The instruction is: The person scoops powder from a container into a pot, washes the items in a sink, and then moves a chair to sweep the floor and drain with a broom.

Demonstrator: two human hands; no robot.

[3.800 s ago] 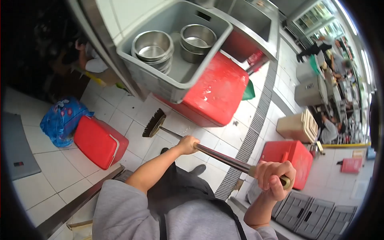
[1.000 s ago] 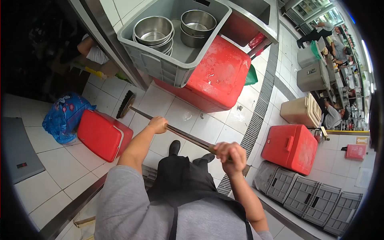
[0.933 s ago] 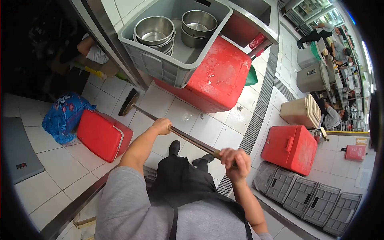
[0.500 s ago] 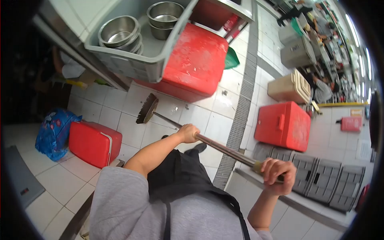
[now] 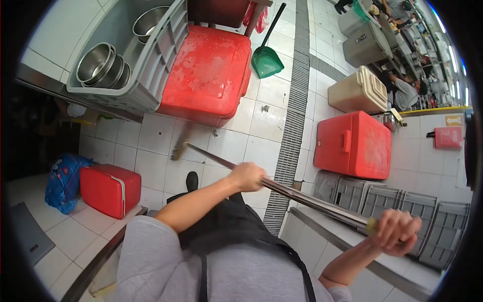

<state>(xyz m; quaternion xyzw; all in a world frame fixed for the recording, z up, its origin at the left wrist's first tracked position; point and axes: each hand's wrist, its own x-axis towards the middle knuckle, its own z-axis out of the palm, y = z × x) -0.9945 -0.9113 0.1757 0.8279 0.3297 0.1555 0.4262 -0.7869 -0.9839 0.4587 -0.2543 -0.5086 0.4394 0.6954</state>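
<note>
Presently, your left hand (image 5: 247,176) and right hand (image 5: 397,231) grip the broom (image 5: 312,201). Uncollected debris (image 5: 265,108) dots tiles (image 5: 260,151) beyond them.

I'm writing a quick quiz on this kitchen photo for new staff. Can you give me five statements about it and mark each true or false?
1. The left hand and the right hand both grip the broom. True.
2. The right hand is the one nearer the bristles. False: the left hand is nearer.
3. The blue bag is beside a small red box. True.
4. The green dustpan is inside the gray bin. False: it is outside the bin, near the floor drain.
5. Metal pots are in the gray bin. True.
</note>
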